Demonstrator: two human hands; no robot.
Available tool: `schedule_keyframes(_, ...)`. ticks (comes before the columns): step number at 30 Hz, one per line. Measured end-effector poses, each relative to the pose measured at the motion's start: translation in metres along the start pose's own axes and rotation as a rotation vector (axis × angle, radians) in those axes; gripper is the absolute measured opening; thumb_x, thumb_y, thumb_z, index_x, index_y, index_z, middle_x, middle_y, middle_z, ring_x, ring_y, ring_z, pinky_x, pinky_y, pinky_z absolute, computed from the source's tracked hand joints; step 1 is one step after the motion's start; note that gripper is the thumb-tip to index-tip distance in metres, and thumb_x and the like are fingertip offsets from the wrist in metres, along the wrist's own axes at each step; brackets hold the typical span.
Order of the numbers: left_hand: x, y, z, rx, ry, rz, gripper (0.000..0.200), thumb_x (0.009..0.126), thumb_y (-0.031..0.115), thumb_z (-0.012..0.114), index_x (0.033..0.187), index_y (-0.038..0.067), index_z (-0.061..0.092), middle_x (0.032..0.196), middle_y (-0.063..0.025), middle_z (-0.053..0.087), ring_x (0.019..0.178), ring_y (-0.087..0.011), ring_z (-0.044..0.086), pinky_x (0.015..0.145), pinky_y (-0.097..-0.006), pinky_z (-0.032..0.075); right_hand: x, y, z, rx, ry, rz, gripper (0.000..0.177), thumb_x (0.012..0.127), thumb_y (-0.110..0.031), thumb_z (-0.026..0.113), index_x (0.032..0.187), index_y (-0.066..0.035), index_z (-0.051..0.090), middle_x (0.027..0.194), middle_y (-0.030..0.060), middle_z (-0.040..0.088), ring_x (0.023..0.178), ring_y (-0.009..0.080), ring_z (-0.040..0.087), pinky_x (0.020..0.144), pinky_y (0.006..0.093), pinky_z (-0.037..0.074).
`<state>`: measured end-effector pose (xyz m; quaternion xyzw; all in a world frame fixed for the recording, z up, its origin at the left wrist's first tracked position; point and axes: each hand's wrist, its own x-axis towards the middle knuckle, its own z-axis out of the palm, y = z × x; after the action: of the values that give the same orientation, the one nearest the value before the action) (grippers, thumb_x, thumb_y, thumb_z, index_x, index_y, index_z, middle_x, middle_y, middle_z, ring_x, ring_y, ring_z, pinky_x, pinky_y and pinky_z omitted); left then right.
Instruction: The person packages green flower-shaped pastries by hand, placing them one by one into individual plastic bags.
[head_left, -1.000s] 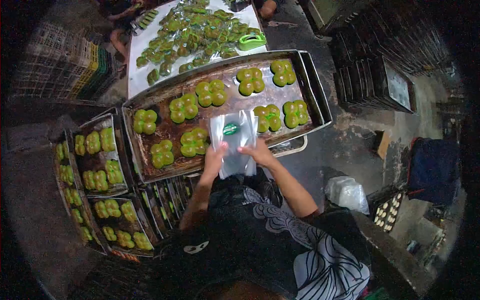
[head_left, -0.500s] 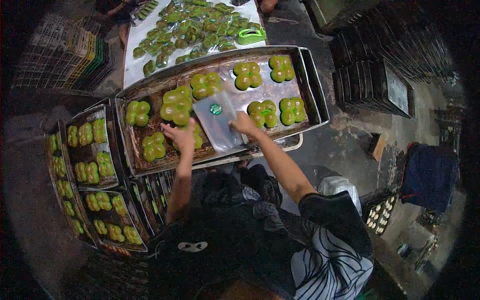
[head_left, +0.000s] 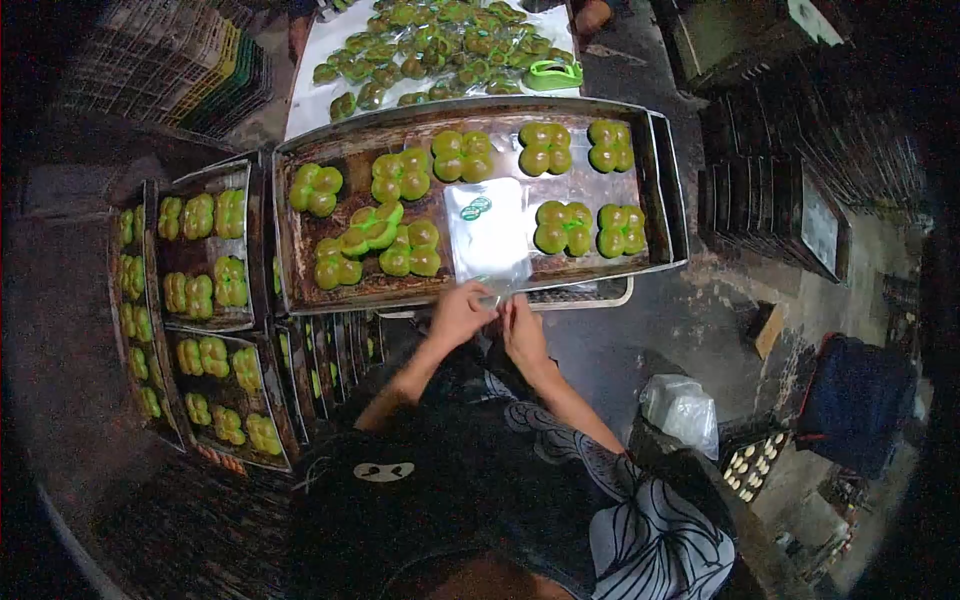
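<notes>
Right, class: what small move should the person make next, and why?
Probably tease open the near end of the clear plastic packaging: the left grip and right grip meet there, the packaging lies flat, and green buns sit unwrapped in the tray.

Left of the flat white table (head_left: pixel 310 103) rise dark latticed crate stacks (head_left: pixel 165 60); right of it spreads grey, patchily stained floor (head_left: pixel 700 310).

A black shirt (head_left: pixel 480 490) bears a white, mask-like emblem (head_left: pixel 383 471) and larger pale, black-lined leaf shapes (head_left: pixel 660 535).
</notes>
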<state>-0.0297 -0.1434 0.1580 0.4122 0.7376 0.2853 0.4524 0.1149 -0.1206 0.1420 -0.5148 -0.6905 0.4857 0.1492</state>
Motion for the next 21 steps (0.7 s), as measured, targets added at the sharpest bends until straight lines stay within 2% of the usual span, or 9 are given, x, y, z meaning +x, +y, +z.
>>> schedule_keyframes(2, -0.003, -0.004, 0.013, -0.207, 0.112, 0.22, 0.016, 0.067, 0.011, 0.065, 0.079, 0.001, 0.063, 0.066, -0.0054, 0.054, 0.061, -0.0143, 0.051, 0.058, -0.0265, 0.041, 0.007, -0.006, 0.001, 0.017, 0.045, 0.031, 0.023, 0.079, -0.013, 0.049, 0.099, -0.002, 0.046, 0.061, 0.0227, 0.05, 0.06, 0.0419, 0.048, 0.054, 0.0435, 0.039)
schedule_keyframes(6, -0.027, 0.01, 0.002, -0.158, 0.297, 0.379, 0.007, 0.068, 0.01, 0.065, 0.069, 0.003, 0.064, 0.059, -0.0034, 0.044, 0.058, -0.0139, 0.046, 0.054, -0.0257, 0.038, 0.044, -0.021, -0.019, 1.471, -0.517, 0.633, 0.041, 0.086, -0.013, 0.036, 0.126, -0.009, 0.032, 0.047, -0.0063, 0.031, 0.032, 0.0024, 0.028, 0.027, 0.0151, 0.024)
schedule_keyframes(9, -0.022, -0.015, 0.002, -0.543, 0.393, 0.273, 0.027, 0.074, 0.007, 0.056, 0.1, 0.003, 0.055, 0.09, -0.0089, 0.055, 0.083, -0.0205, 0.052, 0.07, -0.0258, 0.04, 0.077, -0.075, 0.015, 1.291, -0.125, 0.128, 0.054, 0.088, -0.041, 0.033, 0.13, -0.01, 0.022, 0.093, 0.009, 0.056, 0.074, 0.0163, 0.054, 0.067, 0.031, 0.046)
schedule_keyframes(11, -0.008, -0.015, -0.013, -1.535, 0.571, 0.026, 0.044, 0.075, 0.008, 0.054, 0.117, 0.005, 0.04, 0.105, -0.0088, 0.052, 0.096, -0.0212, 0.048, 0.078, -0.0274, 0.038, 0.066, -0.071, 0.047, 1.744, -0.614, 0.163, 0.06, 0.085, -0.047, 0.034, 0.131, -0.011, 0.019, 0.127, 0.0154, 0.034, 0.108, 0.0255, 0.043, 0.086, 0.0388, 0.038)
schedule_keyframes(13, -0.01, -0.048, -0.066, -1.653, 0.226, -0.061, 0.039, 0.078, 0.005, 0.049, 0.115, 0.01, 0.039, 0.101, -0.0076, 0.052, 0.079, -0.0154, 0.053, 0.066, -0.0264, 0.045, 0.051, -0.078, 0.076, 1.416, -0.721, 0.403, 0.056, 0.085, -0.04, 0.04, 0.129, -0.009, 0.025, 0.124, 0.0157, 0.039, 0.103, 0.0242, 0.047, 0.087, 0.0346, 0.039)
schedule_keyframes(14, -0.014, -0.05, -0.077, -1.48, 0.413, -0.099, 0.038, 0.079, 0.005, 0.049, 0.115, 0.012, 0.039, 0.093, -0.0064, 0.053, 0.071, -0.0122, 0.051, 0.058, -0.0249, 0.045, 0.063, -0.066, 0.086, 1.206, -0.835, 0.242, 0.05, 0.085, -0.033, 0.045, 0.125, -0.006, 0.031, 0.117, 0.0148, 0.045, 0.1, 0.0228, 0.05, 0.085, 0.0307, 0.041)
schedule_keyframes(17, -0.026, -0.083, -0.11, -1.458, 0.951, -0.168, 0.04, 0.08, 0.007, 0.052, 0.117, 0.013, 0.038, 0.089, -0.0071, 0.055, 0.079, -0.0196, 0.055, 0.067, -0.0314, 0.046, 0.119, -0.059, 0.095, -0.704, -0.232, -0.782, 0.066, 0.072, -0.049, 0.053, 0.124, -0.013, 0.037, 0.127, 0.0212, 0.031, 0.119, 0.0401, 0.023, 0.094, 0.0529, 0.02)
schedule_keyframes(19, -0.044, -0.091, -0.133, -1.841, 0.831, 0.344, 0.056, 0.078, 0.01, 0.054, 0.126, 0.014, 0.027, 0.111, -0.0149, 0.047, 0.1, -0.0277, 0.049, 0.079, -0.0419, 0.044, 0.163, -0.024, 0.118, -0.695, -0.314, -1.1, 0.06, 0.069, -0.048, 0.055, 0.12, -0.019, 0.043, 0.128, 0.0189, 0.027, 0.11, 0.042, 0.028, 0.091, 0.0543, 0.022)
schedule_keyframes(21, -0.051, -0.093, -0.147, -1.805, 0.926, 0.305, 0.058, 0.077, 0.011, 0.052, 0.128, 0.016, 0.023, 0.116, -0.0155, 0.042, 0.104, -0.0293, 0.046, 0.081, -0.0439, 0.042, 0.15, -0.037, 0.136, -0.65, -0.252, -0.762, 0.053, 0.069, -0.043, 0.057, 0.114, -0.017, 0.049, 0.122, 0.0186, 0.034, 0.105, 0.039, 0.033, 0.087, 0.0518, 0.027)
